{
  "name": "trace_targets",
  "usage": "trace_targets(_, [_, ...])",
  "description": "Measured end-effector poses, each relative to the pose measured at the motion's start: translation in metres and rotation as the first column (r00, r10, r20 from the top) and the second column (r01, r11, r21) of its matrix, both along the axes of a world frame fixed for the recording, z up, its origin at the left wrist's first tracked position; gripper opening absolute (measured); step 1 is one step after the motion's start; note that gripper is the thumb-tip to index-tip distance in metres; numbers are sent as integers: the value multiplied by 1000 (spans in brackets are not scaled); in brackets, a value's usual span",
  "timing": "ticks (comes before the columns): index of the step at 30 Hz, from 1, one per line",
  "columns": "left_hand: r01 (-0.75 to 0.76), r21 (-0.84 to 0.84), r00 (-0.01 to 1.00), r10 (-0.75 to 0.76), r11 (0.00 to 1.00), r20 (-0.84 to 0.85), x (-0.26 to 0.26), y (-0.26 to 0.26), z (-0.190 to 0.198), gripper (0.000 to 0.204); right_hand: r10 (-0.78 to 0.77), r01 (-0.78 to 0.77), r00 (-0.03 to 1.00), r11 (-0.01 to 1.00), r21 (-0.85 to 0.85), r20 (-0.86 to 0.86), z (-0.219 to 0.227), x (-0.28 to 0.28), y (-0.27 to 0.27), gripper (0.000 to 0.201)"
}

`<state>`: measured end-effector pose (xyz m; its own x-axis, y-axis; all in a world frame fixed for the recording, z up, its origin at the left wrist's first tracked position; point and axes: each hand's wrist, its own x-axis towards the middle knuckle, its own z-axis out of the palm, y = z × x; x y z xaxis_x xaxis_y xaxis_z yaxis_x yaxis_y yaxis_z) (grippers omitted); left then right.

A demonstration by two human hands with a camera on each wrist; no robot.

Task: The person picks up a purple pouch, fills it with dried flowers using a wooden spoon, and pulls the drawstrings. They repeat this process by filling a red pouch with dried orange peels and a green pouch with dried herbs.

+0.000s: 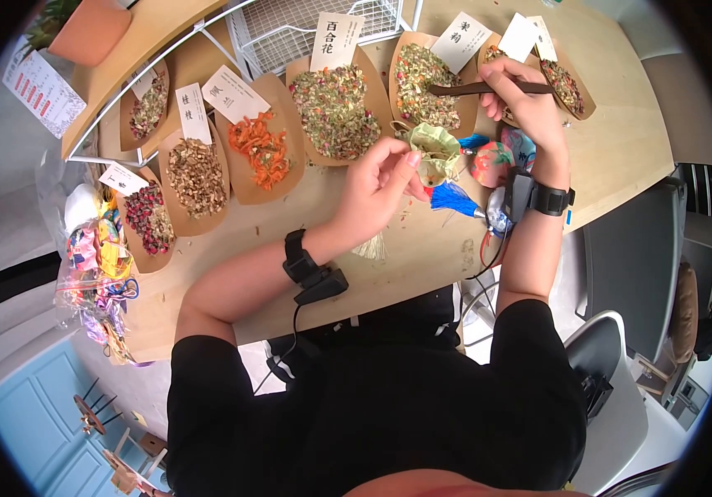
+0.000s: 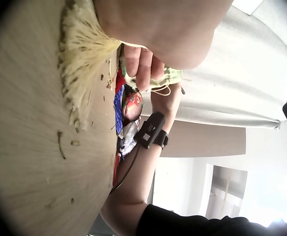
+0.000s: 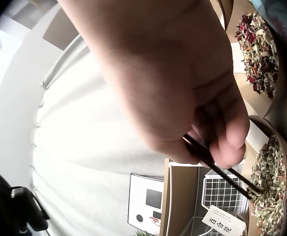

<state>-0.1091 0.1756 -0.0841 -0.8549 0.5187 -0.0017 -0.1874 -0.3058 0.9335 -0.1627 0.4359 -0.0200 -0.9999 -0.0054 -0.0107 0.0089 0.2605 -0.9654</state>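
My left hand [image 1: 372, 195] pinches a pale green drawstring pouch [image 1: 436, 149] by its side, its gathered mouth facing up. From it a cream tassel [image 2: 82, 56] hangs near the tabletop. My right hand [image 1: 528, 112] holds dark brown tweezers [image 1: 493, 88] between thumb and fingers. In the right wrist view, the two prongs [image 3: 225, 178] stand slightly apart, their tips at the mixed dried herbs [image 3: 269, 196] in a brown paper tray [image 1: 406, 40]. The pouch is close beside that tray's near end.
More paper trays of dried flowers and herbs line the table, including orange petals [image 1: 261, 153] and red buds [image 1: 147, 217], with label cards. A blue tassel [image 1: 455, 199] and a floral pouch [image 1: 491, 164] lie beneath my right wrist. A white wire basket [image 1: 314, 33] stands behind; bagged pouches [image 1: 95, 248] sit left.
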Motion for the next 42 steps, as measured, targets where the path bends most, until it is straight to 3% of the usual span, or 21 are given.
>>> trace_targets(5, [-16,17,1000,16,1000,12,1,0,0,18,3,-13,995,995,-97,-102,8,6,3,20])
trace_targets(9, [-19,29,1000,18,999,2,0,-1,2,17,95,-136,980,961,-242,-174,16,15,0,20])
trace_targets(15, [-25,41,1000,25,999,8,0,-1,2,16,186,-186,982,981,-47,-9,22,23,-12,20])
trace_targets(19, [-24,33,1000,24,999,10,0,-1,2,16,210,-218,974,971,-103,-84,16,18,-5,22])
trace_targets(21, [-22,38,1000,21,999,12,0,-1,0,16,86,-107,987,982,-154,-135,17,18,-5,25])
trace_targets(24, [-14,36,1000,14,999,5,-1,-1,1,17,-78,72,988,996,-49,-131,19,13,-5,29])
trace_targets(27, [-20,29,1000,19,999,6,1,-1,0,17,-87,91,995,989,117,-43,13,13,-15,29])
trace_targets(28, [-23,27,1000,23,999,5,0,-1,1,17,2,-4,1000,985,173,11,10,10,-12,27])
trace_targets(31, [-13,25,1000,13,1000,6,0,-1,2,17,17,-23,999,974,227,31,0,7,-14,25])
trace_targets(32, [-17,26,1000,16,1000,7,0,-1,1,17,5,7,998,982,188,-64,0,6,-17,26])
trace_targets(36, [-16,31,1000,15,999,14,0,-2,0,17,-196,197,980,978,72,-22,4,2,-6,28])
trace_targets(40, [-6,12,1000,6,1000,6,0,-2,2,17,-325,318,946,928,193,7,3,-2,-4,34])
trace_targets(42, [-9,5,1000,9,1000,10,1,-2,0,17,-254,242,962,963,120,101,-1,-4,-1,34])
